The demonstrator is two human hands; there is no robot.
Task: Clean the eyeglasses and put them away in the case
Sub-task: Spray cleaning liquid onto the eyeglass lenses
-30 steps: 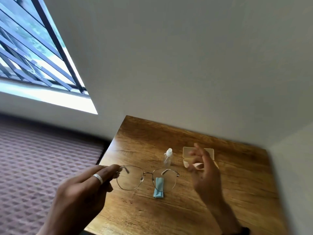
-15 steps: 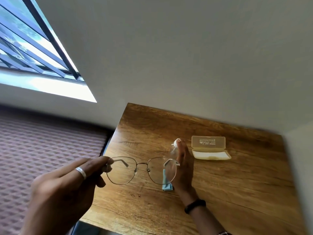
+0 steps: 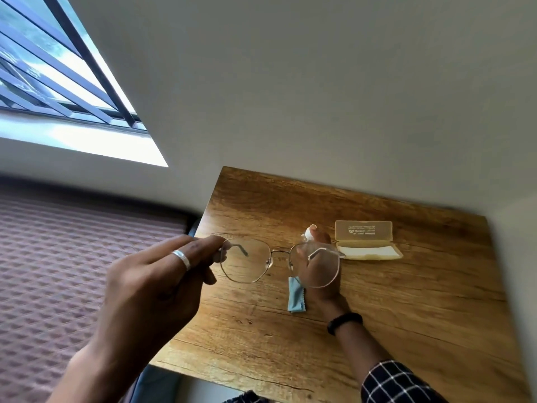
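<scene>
The left hand point(image 3: 151, 289) is pinching the eyeglasses point(image 3: 279, 263) by just one corner, so they could be slipping loose. The right hand point(image 3: 321, 293) is gripping the spray bottle point(image 3: 307, 234).

Person wears silver ring point(image 3: 181, 258), black wristband point(image 3: 345, 322), checked sleeve point(image 3: 398, 383).

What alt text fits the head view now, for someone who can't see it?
A left hand holds wire-rimmed eyeglasses by one side above a wooden table while the right hand grips a small spray bottle behind them. A folded blue cloth and an open yellowish case lie on the table.
</scene>
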